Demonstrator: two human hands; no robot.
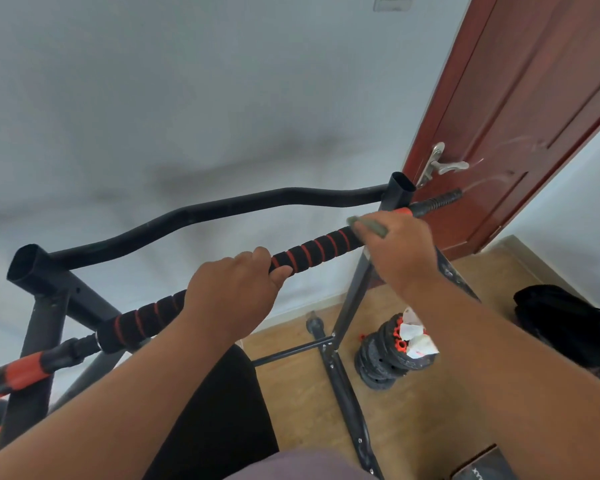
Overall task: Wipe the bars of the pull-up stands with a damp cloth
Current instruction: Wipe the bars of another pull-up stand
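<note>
Head view. Foam-wrapped bar (pixel 312 249), black with red spiral stripes, running from 8 o'clock up to 2 o'clock across frame centre, mounted on black pull-up stand (pixel 45 299). Left hand (pixel 234 292) curled round bar near midpoint, fingers closed over foam. Right hand (pixel 395 251) at 2 o'clock end of bar, fingers curled, gripping grey-green cloth (pixel 369 226) against it. Curved black upper bar (pixel 222 209) behind, toward 12 o'clock. No containers noted. Weight plates (pixel 381 358) stacked on wooden floor (pixel 413 427) at 4 o'clock, white crumpled material on top. Red-brown door (pixel 520 109) at 1 o'clock, metal handle (pixel 442 164) just beside stand upright. Black bag (pixel 561 323) at 3 o'clock.
</note>
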